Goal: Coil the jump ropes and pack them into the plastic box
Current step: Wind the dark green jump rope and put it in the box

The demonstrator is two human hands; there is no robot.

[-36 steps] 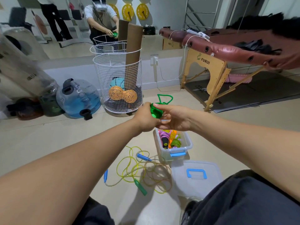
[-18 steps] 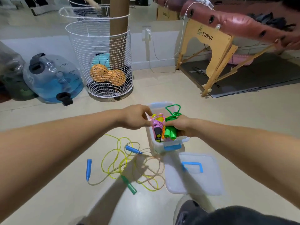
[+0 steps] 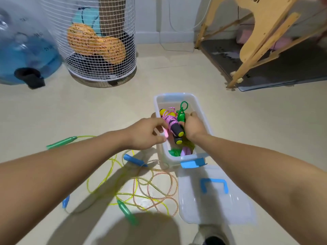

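A clear plastic box (image 3: 203,115) with blue latches stands open on the floor. My right hand (image 3: 193,127) is inside it, closed around a coiled green jump rope (image 3: 182,111) whose loop sticks up. My left hand (image 3: 146,134) reaches over the box's left wall, fingers pinched on a pink handle beside a pink-wrapped rope with black and yellow handles (image 3: 174,128). More coiled ropes lie in the box's near end. Loose yellow and orange ropes (image 3: 150,188) with green and blue handles sprawl on the floor to the left.
The box's clear lid (image 3: 214,197) with a blue handle lies on the floor just in front of the box. A white wire basket (image 3: 99,41) and a blue water jug (image 3: 23,55) stand at the back left. Wooden table legs (image 3: 256,41) stand at the back right.
Both hands came down from chest height to the box, carrying the coiled green rope into it. The view tilted down toward the floor.
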